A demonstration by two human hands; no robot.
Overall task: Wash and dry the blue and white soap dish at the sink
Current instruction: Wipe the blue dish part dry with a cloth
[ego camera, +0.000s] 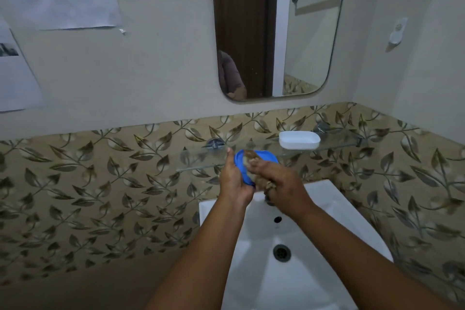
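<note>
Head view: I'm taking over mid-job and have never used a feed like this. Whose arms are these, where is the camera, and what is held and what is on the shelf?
There is no machine here. The arms belong to a person, and the single picture comes from a wide-angle camera worn on their head, looking forward and down over a white sink.

The left hand grips the blue part of the soap dish, tilted up on edge above the back of the sink. The right hand presses something brownish against it, perhaps a cloth or scrubber; the picture is too blurred to tell which.

Behind the hands, a glass shelf is fixed to the leaf-patterned tiles. The white part of the soap dish sits on it, to the right, apart from the hands. A mirror hangs above. No running water is visible.
</note>
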